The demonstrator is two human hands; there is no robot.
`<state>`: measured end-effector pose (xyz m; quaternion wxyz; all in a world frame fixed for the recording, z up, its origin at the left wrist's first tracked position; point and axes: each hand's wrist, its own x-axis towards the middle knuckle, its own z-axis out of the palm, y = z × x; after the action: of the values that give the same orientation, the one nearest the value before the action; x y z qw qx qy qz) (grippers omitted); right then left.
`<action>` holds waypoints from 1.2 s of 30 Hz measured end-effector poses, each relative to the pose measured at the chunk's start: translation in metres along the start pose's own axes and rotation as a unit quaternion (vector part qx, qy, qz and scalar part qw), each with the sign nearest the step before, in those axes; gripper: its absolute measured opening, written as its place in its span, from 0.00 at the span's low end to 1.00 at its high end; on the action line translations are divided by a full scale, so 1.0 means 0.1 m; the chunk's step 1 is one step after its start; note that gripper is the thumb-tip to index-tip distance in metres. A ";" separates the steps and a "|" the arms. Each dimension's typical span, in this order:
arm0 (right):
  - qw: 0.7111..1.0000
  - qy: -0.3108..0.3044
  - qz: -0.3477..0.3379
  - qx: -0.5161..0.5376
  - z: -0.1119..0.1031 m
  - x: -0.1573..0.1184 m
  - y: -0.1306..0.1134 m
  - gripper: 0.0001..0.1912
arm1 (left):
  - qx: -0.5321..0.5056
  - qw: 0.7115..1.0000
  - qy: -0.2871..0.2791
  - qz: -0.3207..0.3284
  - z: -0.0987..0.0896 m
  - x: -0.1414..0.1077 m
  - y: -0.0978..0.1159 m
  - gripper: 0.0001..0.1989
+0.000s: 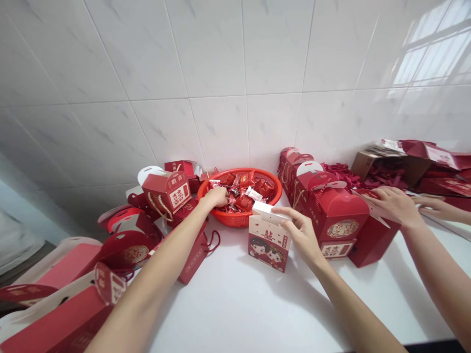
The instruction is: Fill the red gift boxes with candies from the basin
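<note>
My left hand [218, 197] reaches over the left rim of a red plastic basket [235, 220] full of wrapped sweets [246, 185]. Its fingers are bent down among the sweets, and their tips are hidden. In front of the basket, a small upright box [268, 243] printed with two cartoon figures stands on the white table [235, 299]. My right hand [300, 228] pinches the white upper flap of this box between thumb and fingers, at its right side.
Red gift boxes [172, 193] crowd the left side. A row of closed red boxes [340, 208] stands to the right. Beyond it, another person's hands [393, 208] touch a red box [373, 240] near shredded red paper [336, 172]. A tiled wall [221, 73] rises behind.
</note>
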<state>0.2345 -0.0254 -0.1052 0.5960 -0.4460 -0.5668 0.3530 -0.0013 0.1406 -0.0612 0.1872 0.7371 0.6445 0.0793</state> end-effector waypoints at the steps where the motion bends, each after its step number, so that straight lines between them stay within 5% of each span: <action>1: 1.000 0.000 -0.001 -0.001 0.00 0.00 0.00 0.15 | -0.021 1.000 -0.003 0.001 -0.02 -0.01 0.00 0.08; 11: 1.000 -0.015 0.013 0.010 0.01 -0.01 0.00 0.17 | -0.278 0.959 -0.019 0.055 -0.30 -0.28 0.08 0.13; 17: 0.999 -0.030 0.027 0.027 0.03 -0.03 -0.05 0.16 | -0.463 0.864 -0.112 0.159 -0.35 -0.51 0.26 0.18; 22: 0.999 -0.032 0.026 0.025 0.02 -0.03 -0.06 0.16 | -0.460 0.846 -0.117 0.244 -0.31 -0.67 0.43 0.21; 28: 0.999 -0.035 -0.013 0.020 0.01 -0.02 -0.02 0.16 | -0.361 0.858 -0.105 0.351 -0.18 -0.87 0.68 0.15; 36: 0.999 -0.024 -0.037 0.020 0.01 0.02 0.03 0.15 | -0.292 0.860 -0.154 0.389 -0.04 -0.94 0.76 0.10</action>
<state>0.2337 -0.0228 -0.1073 0.6038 -0.4035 -0.5901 0.3528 0.0527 0.0421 -0.0170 0.4445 0.8423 0.2158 0.2153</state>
